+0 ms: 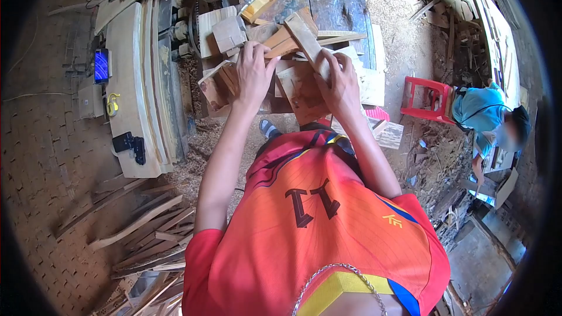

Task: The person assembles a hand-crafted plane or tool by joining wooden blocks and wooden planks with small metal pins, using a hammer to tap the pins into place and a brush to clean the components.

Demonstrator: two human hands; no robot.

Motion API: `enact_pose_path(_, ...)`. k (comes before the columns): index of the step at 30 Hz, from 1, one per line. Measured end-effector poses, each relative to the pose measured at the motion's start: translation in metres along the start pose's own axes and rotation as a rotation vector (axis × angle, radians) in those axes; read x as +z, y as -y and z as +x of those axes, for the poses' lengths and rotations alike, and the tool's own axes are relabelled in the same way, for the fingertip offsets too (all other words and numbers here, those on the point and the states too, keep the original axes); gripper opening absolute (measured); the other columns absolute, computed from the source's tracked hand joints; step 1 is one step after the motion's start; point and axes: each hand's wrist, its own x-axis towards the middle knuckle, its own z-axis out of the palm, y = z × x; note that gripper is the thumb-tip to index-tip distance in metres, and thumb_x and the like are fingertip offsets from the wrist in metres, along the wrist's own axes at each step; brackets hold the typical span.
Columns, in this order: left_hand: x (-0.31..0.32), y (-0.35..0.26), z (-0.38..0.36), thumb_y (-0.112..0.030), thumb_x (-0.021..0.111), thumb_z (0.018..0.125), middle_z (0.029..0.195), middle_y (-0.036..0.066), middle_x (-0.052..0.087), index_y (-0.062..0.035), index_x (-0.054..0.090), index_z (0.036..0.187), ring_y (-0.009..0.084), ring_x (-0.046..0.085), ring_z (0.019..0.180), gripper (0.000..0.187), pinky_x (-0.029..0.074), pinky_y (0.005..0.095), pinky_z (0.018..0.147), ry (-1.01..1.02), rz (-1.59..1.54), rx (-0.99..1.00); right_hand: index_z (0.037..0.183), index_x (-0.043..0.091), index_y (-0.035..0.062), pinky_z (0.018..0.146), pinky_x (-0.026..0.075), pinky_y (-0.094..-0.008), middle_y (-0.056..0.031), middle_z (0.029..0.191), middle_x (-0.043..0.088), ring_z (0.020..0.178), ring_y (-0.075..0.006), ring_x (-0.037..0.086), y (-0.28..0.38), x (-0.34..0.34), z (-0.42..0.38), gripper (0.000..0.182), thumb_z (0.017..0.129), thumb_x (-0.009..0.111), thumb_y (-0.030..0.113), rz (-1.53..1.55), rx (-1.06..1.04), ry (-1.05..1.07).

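My right hand (pixel 341 83) is closed around the near end of a narrow wooden strip (pixel 302 34), which slants up and to the left. My left hand (pixel 252 76) has its fingers bent at the left end of a brown piece of wood (pixel 282 42), thumb and fingertips closed on its edge. That brown piece lies partly under the strip. A pale wooden block (pixel 229 34) sits just beyond my left fingers. Between my hands, a wide board offcut (pixel 302 90) leans towards me. Its upper edge is partly covered by other pieces.
A worn bench (pixel 331 0) carries the wood pile and a yellowish block (pixel 260 3). To the left, stacked planks (pixel 137 76) hold a phone (pixel 101 65), a tape measure (pixel 113 104) and a black tool (pixel 130 146). At right, a person in blue (pixel 481 108) is beside a red stool (pixel 426 98).
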Motion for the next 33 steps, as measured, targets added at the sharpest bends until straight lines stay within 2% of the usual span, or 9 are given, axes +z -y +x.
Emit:
enact_pose_path(3, 0.000, -0.002, 0.004, -0.026, 0.081, 0.087, 0.109, 0.016, 0.059, -0.0038, 0.058, 0.113, 0.0386, 0.063, 0.102, 0.041, 0.052, 0.0483, 0.087, 0.068, -0.045, -0.137, 0.146, 0.051, 0.0110, 0.096, 0.049, -0.0498, -0.0227, 0.128, 0.054, 0.112, -0.0430, 0.059, 0.000, 0.000, 0.000, 0.062, 0.089, 0.075, 0.017, -0.007, -0.013, -0.004)
enact_pose_path(9, -0.002, 0.001, 0.011, -0.030, 0.081, 0.088, 0.117, 0.019, 0.060, -0.0018, 0.055, 0.129, 0.0394, 0.062, 0.110, 0.057, 0.052, 0.0477, 0.094, 0.037, 0.050, -0.053, 0.144, 0.052, 0.0113, 0.096, 0.049, -0.0497, -0.0226, 0.127, 0.054, 0.111, -0.0429, 0.059, -0.001, -0.001, 0.000, 0.061, 0.088, 0.075, 0.017, 0.014, -0.012, -0.016)
enact_pose_path(10, -0.004, 0.002, 0.013, -0.032, 0.080, 0.089, 0.124, 0.020, 0.061, -0.0013, 0.054, 0.137, 0.0393, 0.061, 0.117, 0.063, 0.051, 0.0470, 0.099, 0.129, 0.048, -0.116, 0.144, 0.052, 0.0114, 0.096, 0.049, -0.0497, -0.0225, 0.127, 0.054, 0.111, -0.0428, 0.059, -0.002, -0.001, 0.000, 0.061, 0.088, 0.075, 0.017, 0.010, -0.008, -0.017)
enact_pose_path(13, -0.003, 0.014, 0.017, -0.035, 0.079, 0.090, 0.127, 0.021, 0.064, 0.0000, 0.057, 0.137, 0.0388, 0.061, 0.120, 0.062, 0.050, 0.0463, 0.102, 0.184, 0.021, -0.043, 0.144, 0.052, 0.0116, 0.096, 0.049, -0.0497, -0.0223, 0.127, 0.054, 0.111, -0.0427, 0.059, -0.002, 0.001, 0.000, 0.060, 0.088, 0.075, 0.016, 0.007, -0.006, -0.019)
enact_pose_path(16, -0.007, 0.018, 0.021, -0.037, 0.078, 0.091, 0.129, 0.021, 0.065, 0.0010, 0.060, 0.134, 0.0392, 0.062, 0.121, 0.060, 0.049, 0.0460, 0.105, 0.267, -0.009, -0.053, 0.144, 0.054, 0.0126, 0.097, 0.050, -0.0495, -0.0215, 0.128, 0.055, 0.113, -0.0423, 0.059, -0.001, 0.000, 0.000, 0.060, 0.088, 0.075, 0.018, 0.012, 0.009, -0.021)
enact_pose_path(18, -0.005, 0.019, 0.021, -0.037, 0.077, 0.091, 0.127, 0.021, 0.065, 0.0015, 0.061, 0.133, 0.0396, 0.062, 0.120, 0.059, 0.049, 0.0460, 0.104, 0.257, -0.031, -0.055, 0.144, 0.056, 0.0141, 0.098, 0.051, -0.0491, -0.0202, 0.129, 0.056, 0.115, -0.0417, 0.060, 0.000, -0.002, 0.000, 0.059, 0.088, 0.076, 0.020, 0.014, 0.039, -0.015)
enact_pose_path(27, -0.003, 0.021, 0.020, -0.036, 0.076, 0.092, 0.124, 0.021, 0.065, 0.0015, 0.060, 0.131, 0.0397, 0.062, 0.118, 0.057, 0.049, 0.0461, 0.103, 0.233, -0.071, -0.026, 0.146, 0.050, 0.0132, 0.098, 0.050, -0.0498, -0.0196, 0.131, 0.058, 0.116, -0.0417, 0.060, 0.003, -0.003, 0.001, 0.064, 0.088, 0.076, 0.022, -0.015, 0.043, 0.013)
enact_pose_path(33, 0.002, 0.024, 0.018, -0.036, 0.075, 0.094, 0.127, 0.021, 0.063, 0.0000, 0.058, 0.134, 0.0390, 0.061, 0.120, 0.056, 0.048, 0.0462, 0.104, 0.197, -0.058, 0.001, 0.146, 0.049, 0.0121, 0.097, 0.049, -0.0500, -0.0220, 0.128, 0.059, 0.115, -0.0429, 0.060, -0.001, -0.001, 0.001, 0.064, 0.087, 0.074, 0.016, 0.044, 0.031, -0.006)
